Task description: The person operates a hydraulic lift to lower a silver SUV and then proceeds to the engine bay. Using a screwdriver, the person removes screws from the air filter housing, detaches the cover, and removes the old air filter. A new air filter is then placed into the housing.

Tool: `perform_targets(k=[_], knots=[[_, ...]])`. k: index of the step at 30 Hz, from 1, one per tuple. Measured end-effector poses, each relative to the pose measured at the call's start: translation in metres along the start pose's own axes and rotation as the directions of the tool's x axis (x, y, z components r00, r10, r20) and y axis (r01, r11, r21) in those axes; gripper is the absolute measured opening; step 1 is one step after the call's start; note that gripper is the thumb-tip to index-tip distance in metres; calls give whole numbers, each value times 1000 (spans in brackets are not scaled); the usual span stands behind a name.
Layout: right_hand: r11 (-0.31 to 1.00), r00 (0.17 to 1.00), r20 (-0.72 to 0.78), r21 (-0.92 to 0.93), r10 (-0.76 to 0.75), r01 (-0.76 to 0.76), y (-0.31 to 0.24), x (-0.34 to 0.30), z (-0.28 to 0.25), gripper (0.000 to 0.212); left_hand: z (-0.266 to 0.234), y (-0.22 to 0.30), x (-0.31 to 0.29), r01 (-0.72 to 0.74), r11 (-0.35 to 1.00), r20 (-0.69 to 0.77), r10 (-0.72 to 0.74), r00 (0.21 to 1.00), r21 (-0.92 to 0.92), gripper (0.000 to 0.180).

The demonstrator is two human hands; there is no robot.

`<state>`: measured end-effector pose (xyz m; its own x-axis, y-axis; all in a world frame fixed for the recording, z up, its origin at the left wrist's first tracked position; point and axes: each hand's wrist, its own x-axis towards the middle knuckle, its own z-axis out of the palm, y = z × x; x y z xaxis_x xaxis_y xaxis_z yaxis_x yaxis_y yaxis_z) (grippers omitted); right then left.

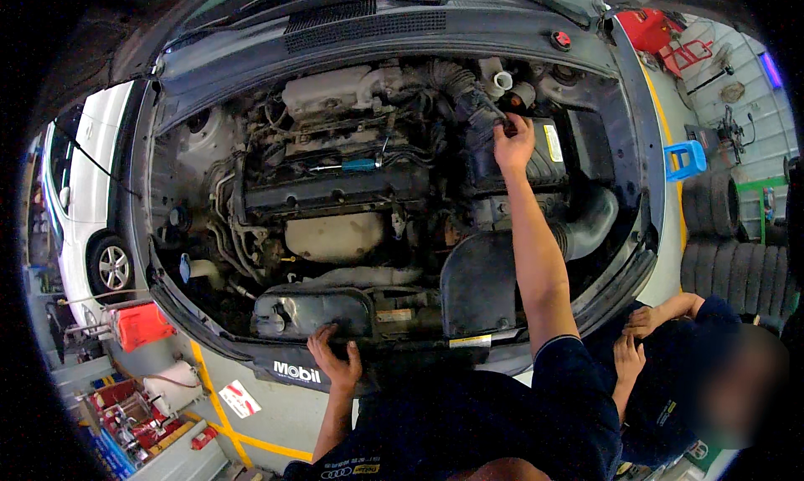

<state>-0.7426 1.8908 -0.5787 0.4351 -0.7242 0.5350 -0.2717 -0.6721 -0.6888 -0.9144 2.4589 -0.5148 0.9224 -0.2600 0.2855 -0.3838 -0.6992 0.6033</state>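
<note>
My right hand [514,146] reaches far into the engine bay. Its fingers are pinched together at the rear of the black air filter box [490,163], beside the ribbed intake hose [452,79]; what they grip is hidden. Just behind it stands a whitish reservoir neck [502,81]. At the front edge of the bay, my left hand [337,360] rests with fingers apart, fingertips by a black plastic reservoir [314,312]. A screwdriver with a teal handle [360,164] lies across the engine top, away from both hands.
A red-topped cap [560,41] sits on the cowl. Close on my right, another person [712,380] stands with hands together [636,339]. Stacked tyres [737,272] and a blue plastic piece [685,160] are right of the car; a white car [92,188] and tool trolley [142,431] are left.
</note>
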Motion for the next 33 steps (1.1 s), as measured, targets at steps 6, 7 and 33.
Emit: perform_targets(k=[6,7,33], knots=[[994,992,87,55,88,-93,-8,-3,-3,29,-2,4,2,3,1000,-1,-3,1000,-5,42],[996,994,68,30,84,-86,-11,0,-3,28,-1,3,3,-3,1000,-1,3,1000,-9,42],[951,938,179,38,297,-308,-36,5,-30,30,13,-17,-23,-53,975,-25,60,998,214,50]])
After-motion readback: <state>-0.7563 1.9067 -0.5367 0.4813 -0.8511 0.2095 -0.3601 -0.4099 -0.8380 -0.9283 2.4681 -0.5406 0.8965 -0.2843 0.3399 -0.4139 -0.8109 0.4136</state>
